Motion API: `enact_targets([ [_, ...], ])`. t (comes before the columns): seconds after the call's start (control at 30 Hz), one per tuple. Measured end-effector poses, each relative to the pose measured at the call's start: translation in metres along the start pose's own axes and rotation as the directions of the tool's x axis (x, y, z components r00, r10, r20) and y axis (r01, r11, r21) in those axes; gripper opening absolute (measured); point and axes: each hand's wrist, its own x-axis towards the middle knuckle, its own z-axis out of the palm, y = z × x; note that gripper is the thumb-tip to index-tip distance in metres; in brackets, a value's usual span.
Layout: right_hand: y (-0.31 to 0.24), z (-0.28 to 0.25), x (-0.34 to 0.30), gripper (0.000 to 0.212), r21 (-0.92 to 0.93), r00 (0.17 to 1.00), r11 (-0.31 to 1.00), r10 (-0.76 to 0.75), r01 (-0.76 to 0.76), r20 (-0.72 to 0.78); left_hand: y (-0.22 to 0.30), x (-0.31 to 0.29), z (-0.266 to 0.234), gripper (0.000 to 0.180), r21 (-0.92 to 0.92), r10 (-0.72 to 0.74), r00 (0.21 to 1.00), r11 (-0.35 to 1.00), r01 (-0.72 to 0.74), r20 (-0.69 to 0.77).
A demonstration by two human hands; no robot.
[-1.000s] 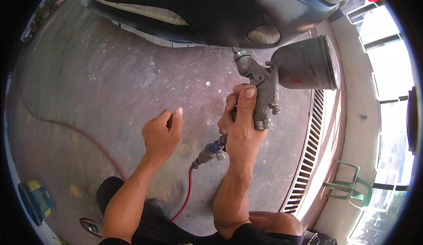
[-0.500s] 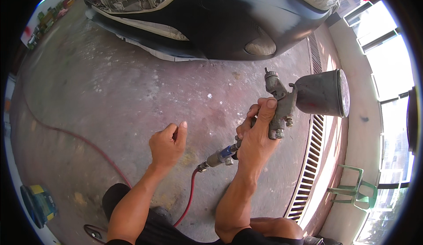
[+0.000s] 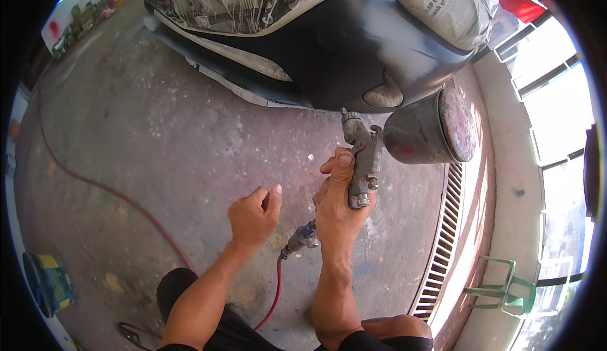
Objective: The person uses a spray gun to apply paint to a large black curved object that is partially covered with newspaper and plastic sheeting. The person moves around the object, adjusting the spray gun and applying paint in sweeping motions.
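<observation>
My right hand (image 3: 343, 202) grips a metal spray gun (image 3: 361, 161), its nozzle end up toward the car. A grey paint cup (image 3: 417, 130) with a stained lid sticks out from the gun's right side. Below the grip, a fitting with a blue band (image 3: 302, 237) joins a red air hose (image 3: 278, 288). Left of it, my left hand (image 3: 254, 216) hovers over the floor, fingers curled and thumb raised, with nothing visible in it. Ahead stands a car's dark front bumper (image 3: 341, 48), with lighter grey patches and newspaper masking (image 3: 221, 0) above it.
Red hose (image 3: 120, 193) trails across the stained concrete floor at left. A long drain grate (image 3: 439, 243) runs along the right, beside a wall and a green plastic chair (image 3: 506, 288). A dark bucket (image 3: 49, 284) stands at lower left.
The spray gun and my right hand have shifted left, and the gun has turned slightly, showing more of the cup's lid. My left hand sits a little further right and lower in view.
</observation>
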Motion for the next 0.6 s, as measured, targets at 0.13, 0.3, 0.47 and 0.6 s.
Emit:
enact_targets([
  [0.13, -0.024, -0.004, 0.002, 0.039, 0.132, 0.982, 0.977, 0.151, -0.165, 0.111, 0.004, 0.000, -0.003, 0.058, 0.017, -0.052, 0.998, 0.999, 0.051, 0.048],
  [0.3, -0.029, -0.009, 0.003, 0.038, 0.074, 0.991, 0.994, 0.069, -0.078, 0.111, -0.001, -0.002, 0.008, 0.057, -0.001, -0.019, 0.999, 1.000, 0.019, 0.051],
  [0.47, -0.015, -0.025, 0.005, 0.033, 0.033, 0.991, 0.997, 0.066, -0.063, -0.120, 0.000, -0.007, 0.010, 0.054, 0.049, -0.022, 0.990, 0.999, 0.015, 0.138],
  [0.6, -0.012, -0.016, 0.011, 0.030, 0.026, 0.980, 1.000, 0.000, 0.006, -0.199, -0.005, -0.010, 0.010, 0.053, 0.072, 0.012, 0.990, 0.997, -0.022, 0.138],
])
